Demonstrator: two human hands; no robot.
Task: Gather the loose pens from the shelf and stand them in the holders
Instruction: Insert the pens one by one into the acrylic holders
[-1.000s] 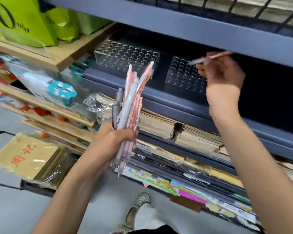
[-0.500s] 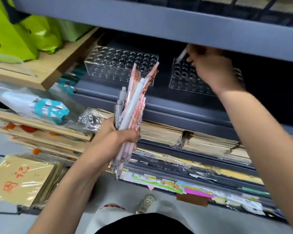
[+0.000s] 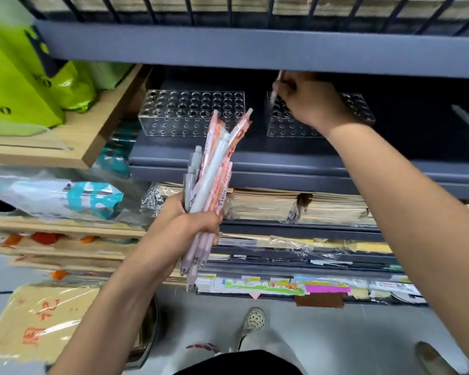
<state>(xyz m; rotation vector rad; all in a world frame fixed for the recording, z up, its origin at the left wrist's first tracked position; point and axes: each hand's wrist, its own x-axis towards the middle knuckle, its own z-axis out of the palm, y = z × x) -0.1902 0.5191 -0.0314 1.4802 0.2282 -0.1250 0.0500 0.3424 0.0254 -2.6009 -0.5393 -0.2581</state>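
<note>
Under the grey shelf [image 3: 255, 52] at upper centre, your right hand [image 3: 307, 100] pinches one pen [image 3: 276, 87] over the right clear holder [image 3: 360, 109], while your left hand [image 3: 190, 226] grips a pen bundle [image 3: 214, 169] at centre frame.

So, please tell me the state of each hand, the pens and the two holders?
left hand: shut on the pen bundle
pen bundle: upright, fanned out, not yet sorted
right hand: shut on a single pen
single pen: tilted, above the right holder
right holder: on the shelf, visible holes empty
left holder: on the shelf, empty
</note>
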